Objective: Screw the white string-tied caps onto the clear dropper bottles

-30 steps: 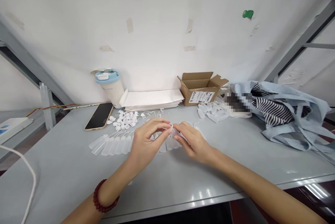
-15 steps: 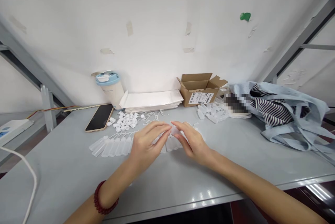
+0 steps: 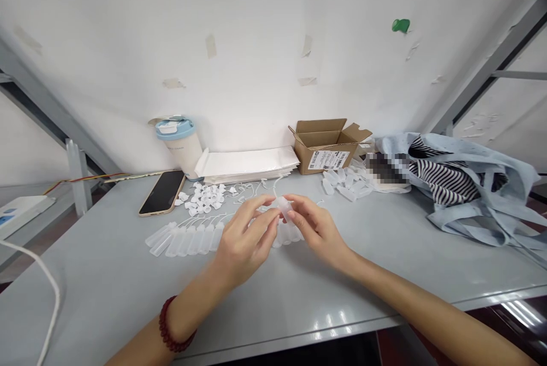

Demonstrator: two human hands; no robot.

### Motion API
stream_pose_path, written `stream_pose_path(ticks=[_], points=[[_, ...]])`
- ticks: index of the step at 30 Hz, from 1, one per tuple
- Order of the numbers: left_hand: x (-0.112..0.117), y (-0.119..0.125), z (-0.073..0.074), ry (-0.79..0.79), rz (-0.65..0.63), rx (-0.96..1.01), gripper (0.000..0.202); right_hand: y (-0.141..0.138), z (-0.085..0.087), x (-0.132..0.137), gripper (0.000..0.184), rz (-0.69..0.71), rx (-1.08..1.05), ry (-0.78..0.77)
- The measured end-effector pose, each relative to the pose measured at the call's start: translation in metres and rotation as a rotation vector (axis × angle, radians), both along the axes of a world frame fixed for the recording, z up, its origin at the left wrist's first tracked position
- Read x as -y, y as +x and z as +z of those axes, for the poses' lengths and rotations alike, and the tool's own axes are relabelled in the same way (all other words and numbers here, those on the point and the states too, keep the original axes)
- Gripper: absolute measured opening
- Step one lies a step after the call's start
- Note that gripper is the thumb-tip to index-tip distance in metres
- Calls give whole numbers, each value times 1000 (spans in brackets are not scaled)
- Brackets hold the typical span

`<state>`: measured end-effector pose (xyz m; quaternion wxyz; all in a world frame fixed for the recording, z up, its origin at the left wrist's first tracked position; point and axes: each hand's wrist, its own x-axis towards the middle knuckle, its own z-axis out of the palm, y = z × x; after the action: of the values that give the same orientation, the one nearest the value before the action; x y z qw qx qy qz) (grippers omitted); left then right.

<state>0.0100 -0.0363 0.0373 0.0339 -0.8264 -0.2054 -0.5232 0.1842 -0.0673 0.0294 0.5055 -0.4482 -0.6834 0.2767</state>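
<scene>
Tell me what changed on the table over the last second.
The left hand and right hand rose a little off the table, lifting the small clear bottle pinched between their fingertips; the grip was kept. The row of bottles, loose caps, phone and cardboard box stayed put.

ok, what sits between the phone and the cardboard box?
Head view: a blue-lidded cup next to the phone, then a flat stack of white mailers reaching nearly to the cardboard box.
</scene>
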Motion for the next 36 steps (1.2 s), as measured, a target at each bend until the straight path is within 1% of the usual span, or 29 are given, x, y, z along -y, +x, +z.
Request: stream_pose_path(ticks=[3,5,9,12,16,18,21,25,28,32,36], points=[[0,1,2,14,12,12,29,-1,2,-1,26,92,-216,-139],[0,2,2,-3,10,-1,29,-1,4,-2,25,147,-321,-199],[1,5,-1,-42,-9,-33,35,-3,7,-1,25,161,-423,-277],[2,5,-2,-59,-28,-110,42,-4,8,1,26,187,-479,-324],[2,4,-3,-56,-47,-230,47,-6,8,2,25,165,-492,-321],[1,4,-4,-56,-45,-248,46,-7,8,1,27,152,-502,-334],[2,4,-2,-94,-61,-196,46,-6,11,1,28,184,-536,-362],[4,3,5,-209,-137,-105,44,-1,18,0,20,278,-604,-398],[4,-1,11,-255,-177,-116,42,4,21,0,20,303,-637,-445],[2,-8,16,-271,-187,-202,43,4,21,1,23,236,-604,-436],[4,-12,17,-290,-199,-320,39,-1,19,3,27,175,-564,-437]])
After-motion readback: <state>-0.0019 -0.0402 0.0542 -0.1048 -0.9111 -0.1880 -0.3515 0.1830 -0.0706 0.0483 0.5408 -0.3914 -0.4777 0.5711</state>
